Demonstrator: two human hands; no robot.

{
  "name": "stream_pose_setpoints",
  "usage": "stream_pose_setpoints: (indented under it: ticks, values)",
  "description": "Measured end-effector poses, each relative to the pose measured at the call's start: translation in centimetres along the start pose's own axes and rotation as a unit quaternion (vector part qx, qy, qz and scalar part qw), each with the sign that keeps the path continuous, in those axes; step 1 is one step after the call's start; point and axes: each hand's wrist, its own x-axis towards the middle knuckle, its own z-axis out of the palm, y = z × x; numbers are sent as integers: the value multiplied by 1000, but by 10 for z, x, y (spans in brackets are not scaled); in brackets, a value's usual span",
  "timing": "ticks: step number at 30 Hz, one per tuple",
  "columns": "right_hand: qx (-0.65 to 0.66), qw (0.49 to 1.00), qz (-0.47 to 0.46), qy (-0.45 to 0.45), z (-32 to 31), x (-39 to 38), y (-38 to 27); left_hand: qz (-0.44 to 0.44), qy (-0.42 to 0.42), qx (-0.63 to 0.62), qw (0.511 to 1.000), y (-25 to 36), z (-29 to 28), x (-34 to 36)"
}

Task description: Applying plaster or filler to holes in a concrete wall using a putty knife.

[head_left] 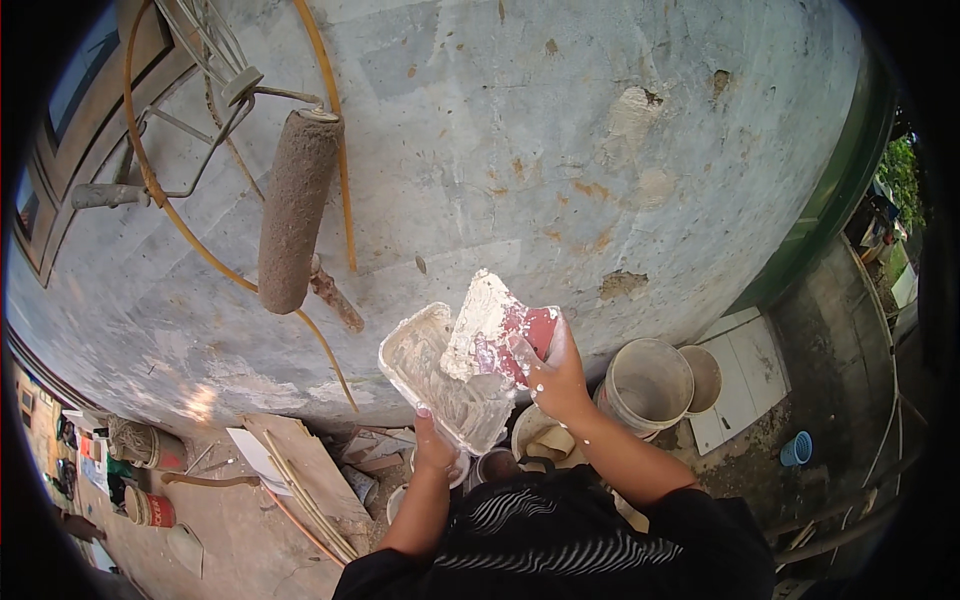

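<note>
My left hand grips the near edge of a shallow rectangular tray, its fingers mostly hidden beneath. Grey-white putty is smeared over the inside of the tray. My right hand is closed round a red putty scraper, thumb laid across its face. Thick off-white putty coats the scraper's broad side, which overlaps the tray's right part; I cannot tell whether the two touch. White putty spots my right fingers and wrist. Beyond both hands stands the grey wall, with pale filled patches and chipped spots.
A brown paint roller hangs on the wall at left among yellow hoses. Pale buckets stand by the wall at right, near a blue plastic basket. Boards and thin poles lie on the ground at lower left, beside a red bucket.
</note>
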Motion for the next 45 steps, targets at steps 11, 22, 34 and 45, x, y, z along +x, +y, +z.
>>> stream_pose_setpoints:
  ticks: [11, 22, 34, 45]
  values:
    - [445, 809, 384, 10, -35, -4, 6, 74, -44, -19, 996, -11, -5, 15]
    - [333, 910, 248, 0, -77, -12, -12, 62, -32, -80, 994, -27, 26, 23]
    - [-414, 849, -256, -203, -108, -2, -43, 51, -69, -44, 995, -31, 88, 44]
    - [55, 990, 78, -100, -133, 7, -12, 60, -78, -50, 994, -41, 97, 36]
